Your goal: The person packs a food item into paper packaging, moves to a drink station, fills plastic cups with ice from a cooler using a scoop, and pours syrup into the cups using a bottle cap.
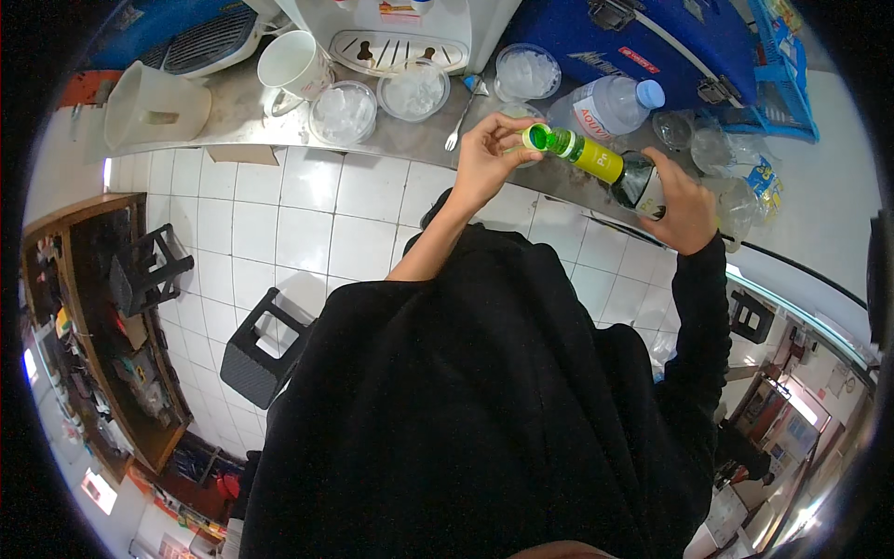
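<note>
My left hand [492, 150] pinches a small yellow bottle cap [536, 137] between thumb and fingers, its inside showing green. My right hand [686, 202] grips a dark syrup bottle [599, 161] with a yellow neck label, tilted so its mouth is at the cap's opening. Bright green liquid shows at the bottle's mouth. Behind my left hand, a clear plastic cup [522, 110] is partly hidden; what it holds is hard to tell. Other clear cups of ice, a left cup [343, 113], a middle cup [414, 91] and a right cup [527, 73], stand on the metal counter [234, 105].
A capped water bottle [594, 108] stands just behind the syrup bottle. Around them are a long-handled fork [455, 133], a white mug [295, 66], a plastic pitcher [157, 108], a water dispenser [398, 52] and a blue cooler box [621, 42]. A black stool [262, 356] is on the tiled floor.
</note>
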Demonstrator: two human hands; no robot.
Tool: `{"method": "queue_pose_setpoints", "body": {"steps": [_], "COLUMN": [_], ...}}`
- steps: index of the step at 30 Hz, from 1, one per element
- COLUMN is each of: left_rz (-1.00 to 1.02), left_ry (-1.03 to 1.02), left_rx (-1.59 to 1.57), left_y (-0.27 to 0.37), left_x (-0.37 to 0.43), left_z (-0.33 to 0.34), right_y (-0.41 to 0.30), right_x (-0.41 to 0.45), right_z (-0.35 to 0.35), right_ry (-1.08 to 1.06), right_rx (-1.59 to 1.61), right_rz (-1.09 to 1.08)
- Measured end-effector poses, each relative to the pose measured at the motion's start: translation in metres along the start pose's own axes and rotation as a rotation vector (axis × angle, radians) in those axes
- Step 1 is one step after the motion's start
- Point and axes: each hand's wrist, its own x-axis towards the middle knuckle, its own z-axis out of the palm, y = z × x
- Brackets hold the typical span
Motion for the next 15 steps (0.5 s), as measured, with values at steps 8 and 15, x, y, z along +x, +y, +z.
{"method": "queue_pose_setpoints", "body": {"steps": [8, 15], "left_rz": [-0.003, -0.008], "left_ry": [-0.011, -0.015], "left_rx": [-0.036, -0.044], "left_y": [-0.0015, -0.0015], "left_x": [0.0, -0.0013], "left_z": [0.0013, 0.0004], "right_y": [0.0013, 0.0014], "right_x": [-0.0024, -0.0032], "right_z": [-0.0009, 0.0003], "right_ry": [0.019, 0.016], "right_rx": [0.012, 0.031], "right_rz": [-0.013, -0.008]}}
